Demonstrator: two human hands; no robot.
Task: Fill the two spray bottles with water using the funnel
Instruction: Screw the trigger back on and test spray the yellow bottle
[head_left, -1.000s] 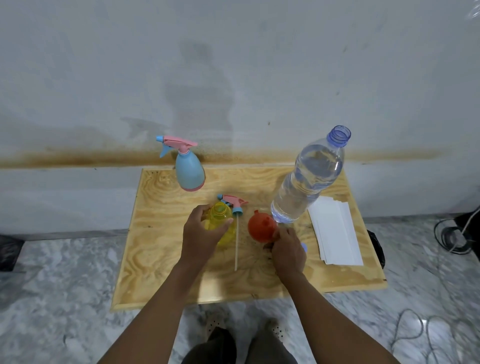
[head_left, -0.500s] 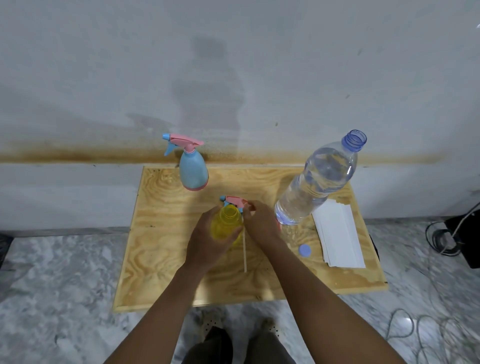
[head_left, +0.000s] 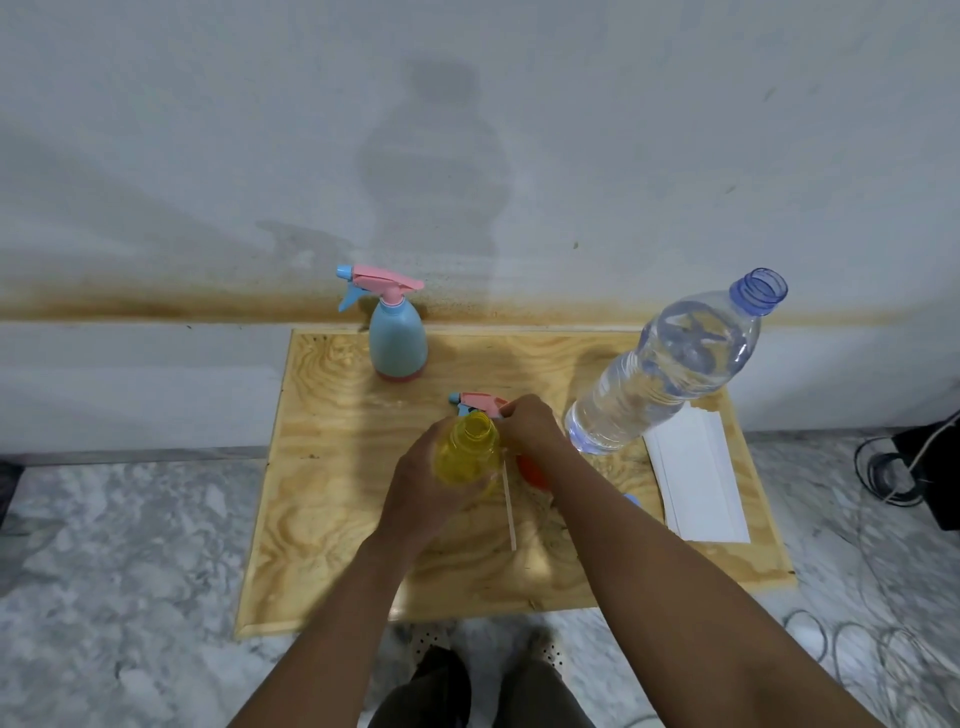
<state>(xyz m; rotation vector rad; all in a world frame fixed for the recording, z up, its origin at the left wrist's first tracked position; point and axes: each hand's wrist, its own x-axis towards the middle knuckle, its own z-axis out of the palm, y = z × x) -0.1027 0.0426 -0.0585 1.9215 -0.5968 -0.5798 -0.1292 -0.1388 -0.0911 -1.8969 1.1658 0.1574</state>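
Hands meet at desk (head_left: 322, 467) centre. Left hand (head_left: 423, 493) has its fingers clamped round the yellow spray bottle (head_left: 467, 454), upright, neck uncapped. Right hand (head_left: 530, 423) sits at the bottle's neck, fingers pinched on the pink trigger head (head_left: 475, 401); its dip tube (head_left: 509, 512) runs toward the near edge. Orange funnel (head_left: 532, 473) lies under the right wrist, mostly hidden. Blue spray bottle (head_left: 397, 338) stands capped at the far edge. Open water bottle (head_left: 670, 369) stands right, beside white paper sheets (head_left: 696, 483).
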